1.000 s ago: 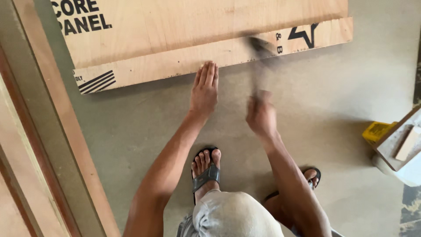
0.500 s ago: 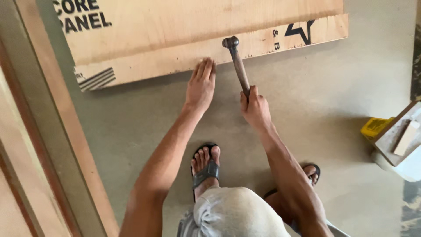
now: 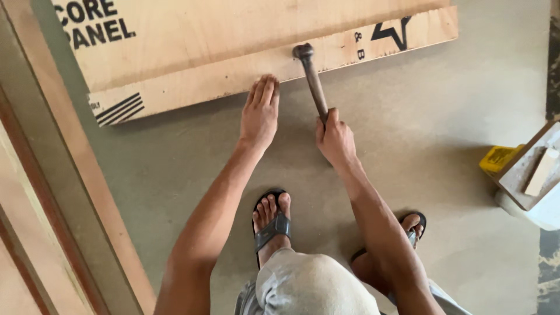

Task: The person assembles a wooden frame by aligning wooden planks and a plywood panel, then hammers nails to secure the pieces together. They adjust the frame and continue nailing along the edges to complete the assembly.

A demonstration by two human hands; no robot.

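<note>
Plywood panel (image 3: 192,81): lies flat on the floor (image 3: 443,116), printed edge strip nearest the person.
Left hand (image 3: 260,112): open, palm down, fingertips on the panel's edge, holding nothing.
Hammer (image 3: 311,79): head on the edge strip, seemingly touching it.
Right hand (image 3: 335,140): closed around the hammer's handle.
Yellow box (image 3: 500,157): far right.

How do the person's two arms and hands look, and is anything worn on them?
Both arms are bare up to the frame edge, with no sleeves visible. The left hand and the right hand wear no gloves; no rings, watch or bracelet can be seen.
</note>
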